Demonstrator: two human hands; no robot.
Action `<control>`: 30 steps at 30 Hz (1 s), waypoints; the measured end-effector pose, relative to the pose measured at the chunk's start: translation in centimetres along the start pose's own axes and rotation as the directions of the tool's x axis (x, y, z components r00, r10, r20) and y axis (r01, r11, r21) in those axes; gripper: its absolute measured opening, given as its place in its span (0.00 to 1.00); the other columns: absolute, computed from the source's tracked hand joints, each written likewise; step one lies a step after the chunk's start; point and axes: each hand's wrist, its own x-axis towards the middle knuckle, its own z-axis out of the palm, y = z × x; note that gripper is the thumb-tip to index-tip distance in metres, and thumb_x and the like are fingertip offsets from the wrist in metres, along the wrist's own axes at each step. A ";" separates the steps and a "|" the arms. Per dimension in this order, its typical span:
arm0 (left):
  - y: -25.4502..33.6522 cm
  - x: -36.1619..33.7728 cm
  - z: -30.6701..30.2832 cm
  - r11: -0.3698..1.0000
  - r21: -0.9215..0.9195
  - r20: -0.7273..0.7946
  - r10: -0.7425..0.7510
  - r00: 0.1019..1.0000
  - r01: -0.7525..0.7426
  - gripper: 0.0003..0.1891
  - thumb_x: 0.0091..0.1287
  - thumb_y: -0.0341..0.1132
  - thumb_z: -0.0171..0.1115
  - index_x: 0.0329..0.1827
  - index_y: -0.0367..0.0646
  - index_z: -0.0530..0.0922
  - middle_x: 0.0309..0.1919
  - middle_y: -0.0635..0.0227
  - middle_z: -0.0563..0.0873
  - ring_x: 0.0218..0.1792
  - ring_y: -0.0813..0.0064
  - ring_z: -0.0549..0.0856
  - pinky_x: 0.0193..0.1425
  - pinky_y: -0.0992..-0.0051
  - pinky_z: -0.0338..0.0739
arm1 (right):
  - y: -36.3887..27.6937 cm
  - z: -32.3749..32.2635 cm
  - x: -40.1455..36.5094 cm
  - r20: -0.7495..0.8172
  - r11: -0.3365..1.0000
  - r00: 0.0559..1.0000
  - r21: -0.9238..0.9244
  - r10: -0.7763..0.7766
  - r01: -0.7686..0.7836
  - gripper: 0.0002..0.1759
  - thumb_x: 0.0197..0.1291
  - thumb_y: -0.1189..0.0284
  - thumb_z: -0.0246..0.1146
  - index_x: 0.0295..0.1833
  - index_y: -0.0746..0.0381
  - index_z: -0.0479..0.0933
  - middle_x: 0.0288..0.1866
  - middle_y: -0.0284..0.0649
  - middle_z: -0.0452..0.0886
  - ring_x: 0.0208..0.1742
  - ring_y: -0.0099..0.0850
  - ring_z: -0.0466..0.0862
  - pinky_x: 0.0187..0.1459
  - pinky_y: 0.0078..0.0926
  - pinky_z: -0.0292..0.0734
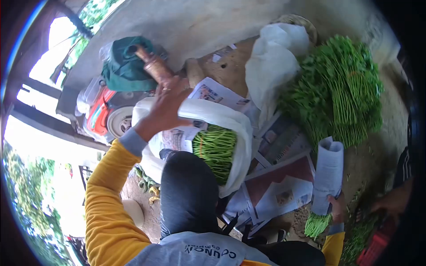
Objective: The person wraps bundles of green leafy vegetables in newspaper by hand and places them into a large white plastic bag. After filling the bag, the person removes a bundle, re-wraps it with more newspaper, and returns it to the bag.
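Note:
My left hand [164, 104], with a ring on one finger, is raised over the left rim of a white sack [242, 128]. Its fingers stretch forward, slightly blurred, and the thumb stands apart. Inside the sack, a bundle of green stalks [217, 150] lies cut ends up beside printed newspaper [177, 138]. At the right, my right hand [338, 207] grips the lower part of a newspaper-wrapped bundle of greens [327, 177]. Thin green stalks [317, 225] stick out below the wrapping. My black-clad knee [188, 195] covers part of the sack's near side.
Newspaper sheets [279, 186] cover the ground beside the sack. A pile of leafy greens [339, 88] lies at the far right, near a white plastic sheet [275, 57]. Another person's hand [392, 201] reaches in above a red basket [377, 246]. A green bag [126, 64] sits back left.

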 end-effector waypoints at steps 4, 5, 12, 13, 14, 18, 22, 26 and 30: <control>-8.6 -6.5 1.5 0.951 0.258 0.015 -0.181 0.983 0.171 0.64 0.28 0.54 0.81 0.73 0.46 0.58 0.71 0.51 0.61 0.74 0.49 0.58 0.69 0.34 0.49 | -6.4 1.4 2.9 0.117 0.981 0.979 0.117 -0.170 0.156 0.55 0.39 0.56 0.74 0.71 0.69 0.58 0.66 0.43 0.69 0.66 0.37 0.70 0.67 0.34 0.64; -10.1 -7.3 2.3 0.950 0.247 0.023 -0.203 0.979 0.191 0.62 0.30 0.53 0.81 0.73 0.46 0.58 0.70 0.51 0.64 0.72 0.49 0.61 0.69 0.36 0.51 | -10.3 2.8 3.0 0.151 0.971 0.964 0.131 -0.218 0.199 0.57 0.40 0.52 0.74 0.72 0.68 0.57 0.67 0.43 0.69 0.68 0.37 0.69 0.67 0.34 0.63; -17.3 -3.2 8.3 0.962 -0.079 0.056 -0.257 0.965 0.261 0.23 0.53 0.34 0.63 0.55 0.42 0.74 0.42 0.53 0.84 0.42 0.53 0.86 0.43 0.57 0.81 | -34.5 21.5 2.4 0.366 0.783 0.709 0.444 -0.603 0.436 0.45 0.49 0.53 0.64 0.70 0.66 0.62 0.63 0.45 0.73 0.64 0.42 0.74 0.65 0.37 0.69; -17.5 -2.3 8.3 0.953 -0.102 0.135 -0.271 0.953 0.286 0.25 0.53 0.35 0.63 0.57 0.43 0.73 0.43 0.53 0.84 0.42 0.50 0.85 0.46 0.56 0.79 | -36.5 24.4 3.2 0.391 0.748 0.659 0.504 -0.643 0.432 0.45 0.49 0.53 0.65 0.69 0.66 0.62 0.63 0.45 0.73 0.63 0.41 0.74 0.64 0.37 0.69; -17.3 -1.8 7.9 0.941 -0.170 0.055 -0.287 0.957 0.292 0.16 0.55 0.37 0.61 0.46 0.43 0.78 0.42 0.54 0.85 0.41 0.51 0.85 0.44 0.57 0.80 | -37.9 28.1 3.2 0.413 0.727 0.621 0.543 -0.666 0.419 0.45 0.49 0.54 0.65 0.69 0.66 0.62 0.62 0.45 0.73 0.63 0.41 0.74 0.64 0.36 0.69; -17.2 -1.4 6.9 0.891 -0.381 -0.184 -0.333 0.925 0.246 0.10 0.58 0.37 0.60 0.39 0.43 0.82 0.42 0.56 0.85 0.42 0.54 0.85 0.44 0.59 0.81 | -41.9 42.5 2.8 0.515 0.713 0.514 0.616 -0.686 0.334 0.45 0.47 0.56 0.66 0.69 0.67 0.62 0.61 0.44 0.74 0.60 0.39 0.76 0.61 0.34 0.71; -17.7 -5.0 6.5 0.754 -0.656 -0.313 -0.293 0.903 0.018 0.12 0.60 0.36 0.60 0.42 0.41 0.81 0.45 0.57 0.84 0.44 0.57 0.85 0.47 0.62 0.80 | -40.9 53.4 1.0 0.658 0.784 0.433 0.561 -0.616 0.264 0.45 0.45 0.58 0.67 0.68 0.68 0.62 0.59 0.44 0.75 0.57 0.37 0.77 0.59 0.33 0.72; -17.5 -9.1 6.0 0.447 -0.842 -0.414 -0.178 0.893 -0.301 0.13 0.61 0.35 0.61 0.46 0.40 0.80 0.47 0.59 0.84 0.46 0.60 0.84 0.50 0.65 0.79 | -36.8 57.9 0.7 0.793 0.895 0.415 0.398 -0.446 0.203 0.45 0.43 0.61 0.68 0.67 0.69 0.62 0.58 0.43 0.75 0.54 0.35 0.78 0.56 0.31 0.73; -18.9 -9.0 6.8 0.220 -0.848 -0.512 -0.108 0.852 -0.482 0.15 0.62 0.34 0.61 0.50 0.39 0.79 0.50 0.60 0.83 0.47 0.63 0.84 0.53 0.67 0.78 | -33.8 56.8 1.7 0.795 0.932 0.496 0.352 -0.348 0.089 0.43 0.43 0.63 0.67 0.66 0.69 0.63 0.57 0.43 0.75 0.56 0.34 0.77 0.56 0.32 0.73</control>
